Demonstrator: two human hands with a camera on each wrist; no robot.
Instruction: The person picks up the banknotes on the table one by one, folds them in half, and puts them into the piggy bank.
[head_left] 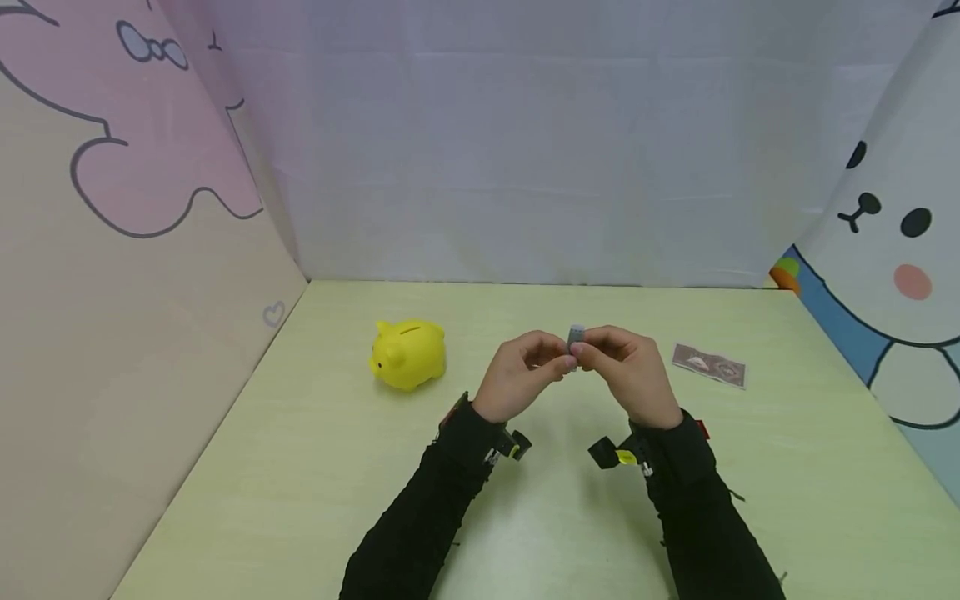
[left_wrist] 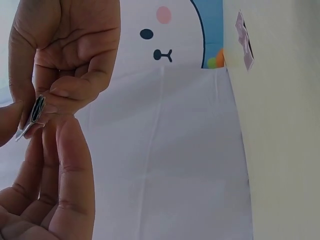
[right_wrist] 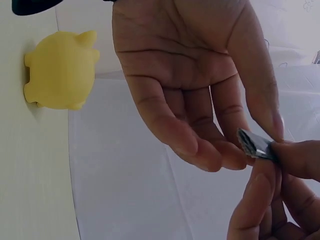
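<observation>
A small folded banknote (head_left: pixel 576 335), grey-blue and pressed into a narrow strip, is held above the middle of the table. My left hand (head_left: pixel 523 377) pinches it from the left with thumb and fingertips. From the other side my right hand (head_left: pixel 630 373) pinches the same strip between thumb and index finger. In the left wrist view, layered folds show at the end of the banknote (left_wrist: pixel 38 109). The right wrist view also shows the banknote (right_wrist: pixel 255 144) between both hands' fingertips, which partly hide it.
A yellow piggy bank (head_left: pixel 408 354) with a slot on top stands on the table to the left. A flat brownish banknote (head_left: pixel 709 365) lies to the right of my right hand. Printed side walls and a white back sheet (head_left: pixel 525 167) enclose the pale table (head_left: pixel 300 500).
</observation>
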